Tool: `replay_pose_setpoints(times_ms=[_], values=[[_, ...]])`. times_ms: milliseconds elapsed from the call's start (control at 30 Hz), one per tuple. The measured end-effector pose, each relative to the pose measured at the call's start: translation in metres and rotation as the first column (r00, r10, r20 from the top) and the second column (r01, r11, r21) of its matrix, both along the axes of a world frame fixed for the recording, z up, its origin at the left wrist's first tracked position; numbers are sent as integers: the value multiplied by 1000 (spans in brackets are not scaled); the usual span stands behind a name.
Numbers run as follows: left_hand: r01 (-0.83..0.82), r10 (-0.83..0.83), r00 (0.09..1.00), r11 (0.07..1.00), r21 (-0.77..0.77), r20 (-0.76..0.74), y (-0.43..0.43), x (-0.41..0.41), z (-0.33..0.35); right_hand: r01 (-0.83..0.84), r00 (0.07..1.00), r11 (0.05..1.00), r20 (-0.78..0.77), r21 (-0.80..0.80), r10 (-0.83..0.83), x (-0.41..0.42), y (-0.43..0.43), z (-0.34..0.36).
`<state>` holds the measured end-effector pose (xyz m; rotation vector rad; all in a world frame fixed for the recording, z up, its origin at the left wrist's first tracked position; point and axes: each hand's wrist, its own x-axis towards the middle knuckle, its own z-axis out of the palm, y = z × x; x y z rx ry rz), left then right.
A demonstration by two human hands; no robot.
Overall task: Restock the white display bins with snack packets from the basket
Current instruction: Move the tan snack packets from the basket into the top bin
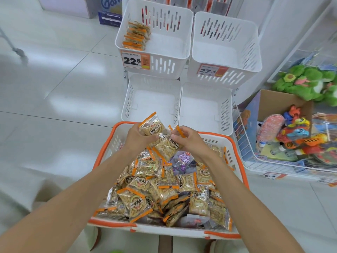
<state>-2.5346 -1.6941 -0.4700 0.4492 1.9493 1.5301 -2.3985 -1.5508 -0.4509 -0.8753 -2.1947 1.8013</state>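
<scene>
An orange-rimmed white basket (116, 136) in front of me is heaped with orange-edged snack packets (138, 199) and a few purple packets (183, 158). My left hand (135, 136) grips an orange-edged packet (152, 125) raised over the basket's far end. My right hand (186, 138) pinches the orange edge of another packet (168, 146) beside it. Beyond the basket stand white display bins. The upper left bin (182, 39) holds a short row of orange packets (135, 36). The upper right bin (252, 52), lower left bin (153, 99) and lower right bin (206, 105) hold nothing.
Price tags reading 22.8 (135, 60) and 27.6 (212, 70) hang on the upper bins. To the right, a wire basket (242, 143) holds packaged toys, with a cardboard box (277, 101) and green plush toys (306, 81) behind. White tiled floor (63, 97) lies to the left.
</scene>
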Motion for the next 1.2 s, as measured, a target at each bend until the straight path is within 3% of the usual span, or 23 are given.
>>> replay_pose_setpoints(times_ms=[100,233,300,367,467,567,667,800,900,967,1033,1100,1200], values=[[184,-184,983,981,-67,7,-1,3,2,80,996,990,-47,119,-75,-11,-4,4],[384,-388,922,917,-107,-11,2,10,8,32,992,989,-127,144,-14,-26,-9,18],[345,-346,938,935,-88,-4,7,4,12,21,994,990,-107,141,-6,-32,-7,23],[302,-302,953,952,-56,13,10,-1,27,-27,999,995,30,95,24,-38,-2,26],[271,-271,962,962,-17,29,23,-13,42,-223,963,975,153,-15,223,-52,4,33],[239,-241,970,970,-48,-43,42,-31,63,-259,961,964,87,-55,263,-76,16,54],[198,-193,976,979,42,-105,63,-63,94,-249,968,967,17,-46,250,-102,44,93],[246,-226,944,967,60,-240,98,-110,144,-264,961,960,-114,-96,253,-143,86,145],[238,-204,847,971,5,-491,124,-161,171,-132,968,991,-218,-19,125,-180,113,176],[147,-178,705,984,-104,-687,135,-205,171,1,964,995,-265,96,24,-207,130,186],[15,-273,551,948,-317,-789,136,-236,161,55,958,971,-287,234,15,-231,146,183],[-79,-439,461,845,-529,-771,129,-251,147,-2,971,940,-225,342,84,-251,160,166],[-150,-528,376,776,-612,-761,128,-261,123,-227,968,877,1,424,251,-276,174,126]])
